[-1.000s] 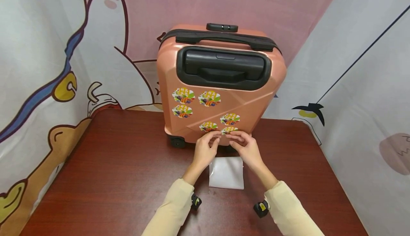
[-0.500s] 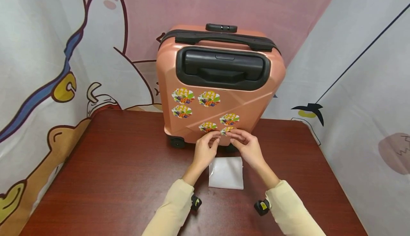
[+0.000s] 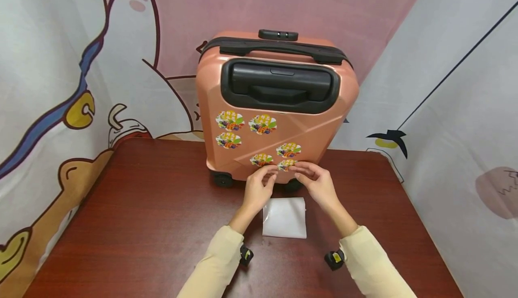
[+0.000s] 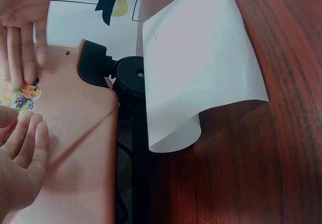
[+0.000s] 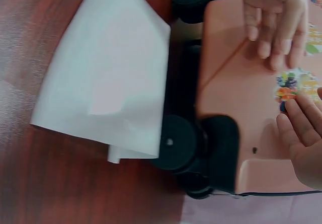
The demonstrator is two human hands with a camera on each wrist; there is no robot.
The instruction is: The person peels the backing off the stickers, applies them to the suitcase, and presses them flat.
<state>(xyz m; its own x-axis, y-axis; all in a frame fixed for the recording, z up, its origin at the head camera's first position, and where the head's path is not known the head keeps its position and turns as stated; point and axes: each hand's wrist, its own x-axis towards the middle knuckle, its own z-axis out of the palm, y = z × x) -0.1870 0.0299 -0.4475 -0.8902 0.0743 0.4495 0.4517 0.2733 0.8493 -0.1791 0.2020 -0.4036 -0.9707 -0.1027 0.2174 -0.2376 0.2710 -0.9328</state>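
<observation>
An orange-pink suitcase [image 3: 311, 131] stands upright on the table, its face carrying several round fruit-print stickers. The lowest sticker [image 3: 285, 165] lies flat on the shell between both hands. My left hand [image 3: 259, 188] has its relaxed fingertips at the sticker's left edge. On the other side, my right hand [image 3: 321, 188] touches the sticker's right edge with extended fingers. In the right wrist view, the right fingertips overlap the printed sticker [image 5: 288, 90]. The left wrist view shows part of the sticker [image 4: 25, 100] between the two hands. Neither hand grips anything.
A white sheet [image 3: 284, 219] with a curled edge lies on the brown table [image 3: 162, 226] in front of the suitcase. Black wheels [image 5: 176, 141] sit at the suitcase's base. A cartoon-print cloth [image 3: 437, 86] hangs behind and beside the table.
My right hand has shifted slightly to the right along the lowest sticker, so more of the print shows. My left hand has stayed almost in place.
</observation>
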